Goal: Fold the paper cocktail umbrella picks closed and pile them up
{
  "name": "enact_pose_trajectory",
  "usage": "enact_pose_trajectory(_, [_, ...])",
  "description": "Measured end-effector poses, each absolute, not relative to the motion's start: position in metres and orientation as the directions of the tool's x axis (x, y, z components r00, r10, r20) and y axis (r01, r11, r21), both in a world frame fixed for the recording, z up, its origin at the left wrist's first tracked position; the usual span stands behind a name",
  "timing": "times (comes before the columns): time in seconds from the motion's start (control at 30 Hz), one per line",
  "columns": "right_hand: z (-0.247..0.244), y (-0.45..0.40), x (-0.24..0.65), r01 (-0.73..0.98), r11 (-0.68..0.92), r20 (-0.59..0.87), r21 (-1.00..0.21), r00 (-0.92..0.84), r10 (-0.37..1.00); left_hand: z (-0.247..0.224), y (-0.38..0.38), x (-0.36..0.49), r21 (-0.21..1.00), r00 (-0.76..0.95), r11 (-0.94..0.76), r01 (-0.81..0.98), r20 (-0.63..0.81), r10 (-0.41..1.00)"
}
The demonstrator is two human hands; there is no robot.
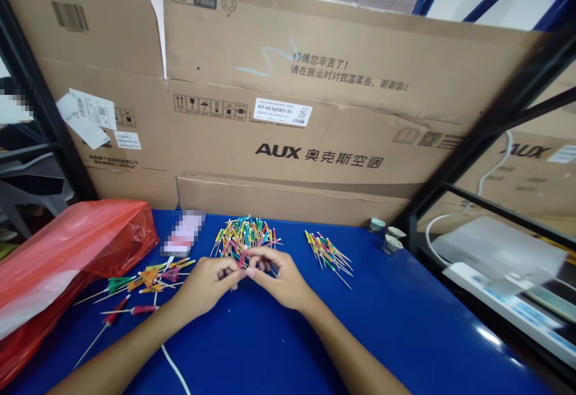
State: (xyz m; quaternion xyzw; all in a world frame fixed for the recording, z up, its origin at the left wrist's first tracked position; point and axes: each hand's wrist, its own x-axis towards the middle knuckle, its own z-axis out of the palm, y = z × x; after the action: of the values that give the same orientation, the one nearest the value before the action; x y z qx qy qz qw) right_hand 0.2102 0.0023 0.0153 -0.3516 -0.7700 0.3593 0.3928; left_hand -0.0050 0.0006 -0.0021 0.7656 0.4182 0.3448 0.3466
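My left hand (204, 287) and my right hand (276, 278) meet above the blue table (360, 311), their fingertips pinching a small coloured pick (242, 260). Its exact shape is hidden by my fingers. Just behind my fingertips lies a dense heap of thin picks with coloured tips (246, 240). A smaller heap of similar picks (327, 257) sits to the right of my right hand. Left of my left hand lie looser, longer picks with green, orange and red flared ends (144, 281).
A red plastic bag (76, 251) lies along the table's left side, and a blurred pink-and-white packet (183, 234) sits behind the picks. Several small grey cups (390, 244) stand at the far right. A white cable (173, 368) crosses the front. Cardboard boxes (288, 113) stand behind the table.
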Motion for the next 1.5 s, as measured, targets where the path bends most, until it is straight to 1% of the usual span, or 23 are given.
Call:
enact_pose_trajectory(0.1, [0.012, 0.003, 0.21, 0.229, 0.456, 0.287, -0.86, -0.522, 0.803, 0.0, -0.003, -0.004, 0.716, 0.463, -0.519, 0.467, 0.302, 0.833])
enact_pose_trajectory(0.2, [0.009, 0.005, 0.211, 0.22, 0.435, 0.268, -0.873, -0.529, 0.805, -0.001, -0.003, -0.004, 0.664, 0.5, -0.578, 0.474, 0.338, 0.798])
enact_pose_trajectory(0.3, [0.009, 0.007, 0.213, 0.175, 0.425, 0.282, -0.888, -0.521, 0.805, -0.003, -0.001, -0.005, 0.646, 0.526, -0.617, 0.45, 0.366, 0.767])
enact_pose_trajectory(0.5, [0.013, 0.006, 0.214, 0.108, 0.419, 0.306, -0.902, -0.523, 0.795, 0.0, -0.003, -0.006, 0.627, 0.522, -0.644, 0.439, 0.405, 0.751])
enact_pose_trajectory(0.6, [0.015, 0.008, 0.218, 0.072, 0.418, 0.344, -0.906, -0.45, 0.824, 0.001, -0.003, -0.008, 0.618, 0.519, -0.644, 0.451, 0.406, 0.752])
enact_pose_trajectory(0.67, [0.017, 0.01, 0.224, 0.061, 0.423, 0.376, -0.904, -0.354, 0.856, 0.0, -0.001, -0.01, 0.636, 0.498, -0.624, 0.454, 0.399, 0.77])
enact_pose_trajectory(0.73, [0.02, 0.012, 0.23, 0.091, 0.438, 0.4, -0.894, -0.276, 0.874, -0.003, 0.002, -0.011, 0.692, 0.464, -0.576, 0.434, 0.377, 0.802])
enact_pose_trajectory(0.77, [0.022, 0.012, 0.232, 0.131, 0.45, 0.404, -0.883, -0.272, 0.873, -0.004, 0.002, -0.01, 0.732, 0.449, -0.542, 0.413, 0.353, 0.821])
enact_pose_trajectory(0.83, [0.024, 0.011, 0.234, 0.245, 0.485, 0.388, -0.839, -0.354, 0.851, -0.007, 0.003, -0.008, 0.815, 0.434, -0.455, 0.36, 0.285, 0.855])
enact_pose_trajectory(0.93, [0.024, 0.006, 0.229, 0.399, 0.577, 0.298, -0.713, -0.572, 0.764, -0.009, 0.004, -0.004, 0.902, 0.452, -0.337, 0.269, 0.191, 0.872])
enact_pose_trajectory(1.0, [0.022, 0.003, 0.223, 0.433, 0.637, 0.254, -0.638, -0.662, 0.705, -0.009, 0.005, -0.002, 0.938, 0.45, -0.283, 0.2, 0.168, 0.877])
enact_pose_trajectory(1.07, [0.022, 0.001, 0.219, 0.437, 0.669, 0.253, -0.601, -0.69, 0.678, -0.01, 0.006, -0.001, 0.96, 0.446, -0.243, 0.137, 0.159, 0.881])
enact_pose_trajectory(1.17, [0.024, 0.001, 0.219, 0.444, 0.67, 0.323, -0.595, -0.631, 0.705, -0.012, 0.008, 0.0, 0.975, 0.463, -0.205, 0.086, 0.143, 0.875])
enact_pose_trajectory(1.27, [0.028, 0.002, 0.221, 0.445, 0.639, 0.408, -0.627, -0.511, 0.757, -0.012, 0.006, 0.001, 0.977, 0.506, -0.194, 0.084, 0.126, 0.854])
enact_pose_trajectory(1.33, [0.028, 0.001, 0.22, 0.427, 0.624, 0.432, -0.654, -0.467, 0.772, -0.011, 0.003, 0.001, 0.976, 0.544, -0.196, 0.091, 0.116, 0.831])
enact_pose_trajectory(1.5, [0.023, 0.0, 0.213, 0.387, 0.639, 0.432, -0.665, -0.498, 0.752, -0.009, -0.002, 0.003, 0.968, 0.61, -0.217, 0.124, 0.098, 0.786])
